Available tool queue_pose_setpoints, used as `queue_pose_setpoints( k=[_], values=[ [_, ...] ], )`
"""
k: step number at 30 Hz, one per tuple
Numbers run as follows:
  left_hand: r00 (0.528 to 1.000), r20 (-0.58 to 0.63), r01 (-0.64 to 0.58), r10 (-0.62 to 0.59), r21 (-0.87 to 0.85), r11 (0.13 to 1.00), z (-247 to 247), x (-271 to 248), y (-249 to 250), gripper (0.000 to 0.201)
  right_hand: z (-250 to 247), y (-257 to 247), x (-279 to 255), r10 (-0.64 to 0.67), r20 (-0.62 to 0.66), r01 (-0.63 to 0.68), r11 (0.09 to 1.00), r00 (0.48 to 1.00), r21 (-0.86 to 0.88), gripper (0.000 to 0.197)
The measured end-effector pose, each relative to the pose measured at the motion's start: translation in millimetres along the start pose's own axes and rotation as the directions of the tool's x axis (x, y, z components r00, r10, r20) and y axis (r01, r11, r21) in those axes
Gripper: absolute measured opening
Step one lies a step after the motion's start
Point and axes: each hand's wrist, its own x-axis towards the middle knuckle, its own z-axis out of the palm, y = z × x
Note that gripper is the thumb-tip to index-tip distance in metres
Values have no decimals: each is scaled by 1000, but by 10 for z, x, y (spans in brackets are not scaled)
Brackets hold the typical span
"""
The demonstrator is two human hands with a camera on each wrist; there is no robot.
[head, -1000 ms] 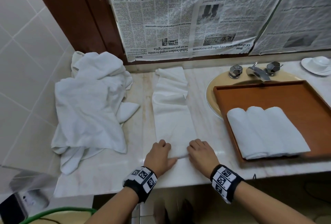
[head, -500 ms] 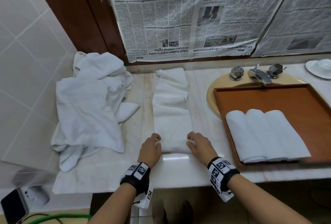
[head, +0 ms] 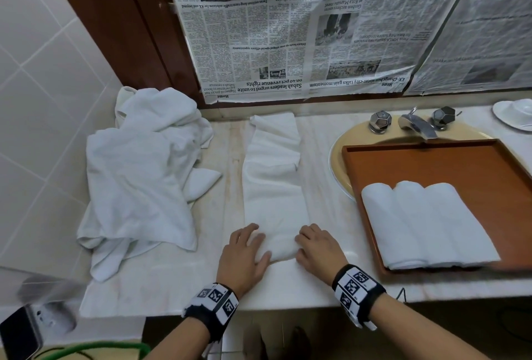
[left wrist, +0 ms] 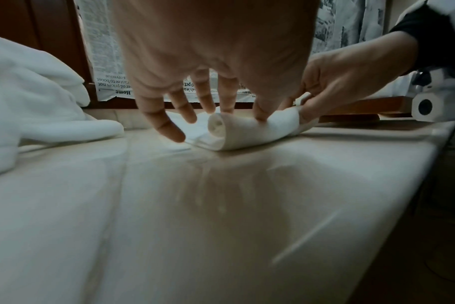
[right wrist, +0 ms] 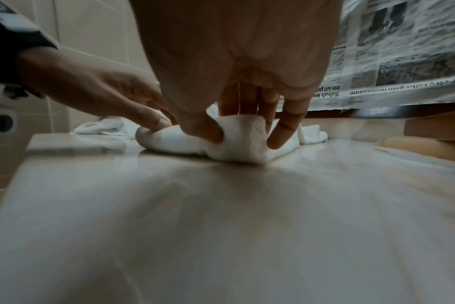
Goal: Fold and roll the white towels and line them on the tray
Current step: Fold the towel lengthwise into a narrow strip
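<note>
A long folded white towel strip (head: 273, 181) lies on the marble counter, running away from me, and its near end is rolled up into a short roll (head: 277, 247). My left hand (head: 244, 253) presses on the roll's left end with spread, fairly straight fingers (left wrist: 221, 98), thumb on the roll (left wrist: 242, 133). My right hand (head: 316, 247) pinches the right end, thumb in front and fingers behind (right wrist: 237, 123). Three rolled towels (head: 426, 221) lie side by side on the brown tray (head: 431, 158) at the right.
A heap of loose white towels (head: 144, 175) covers the counter's left end against the tiled wall. The tray sits over the sink basin (head: 338, 158), below the tap (head: 417, 125). A white cup and saucer (head: 515, 113) stand far right. Newspaper (head: 288, 28) hangs behind.
Both hands have turned the towel's near end over and rolled it away from me; the roll is thicker and lies a little farther up the strip.
</note>
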Motion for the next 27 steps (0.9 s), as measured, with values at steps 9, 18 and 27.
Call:
queue_pose_setpoints(
  k=[9, 18, 27],
  values=[
    [991, 59, -113, 117, -74, 991, 86, -125, 23, 53, -106, 90, -2, 123, 253, -207, 918, 960, 339, 30],
    [996, 22, 87, -86, -404, 911, 47, -89, -31, 25, -99, 75, -126, 265, 155, -305, 876, 952, 373, 13],
    [960, 33, 273, -279, -343, 899, 87, 52, -38, 19, -12, -141, -233, 64, 90, -60, 997, 994, -52, 36]
  ],
)
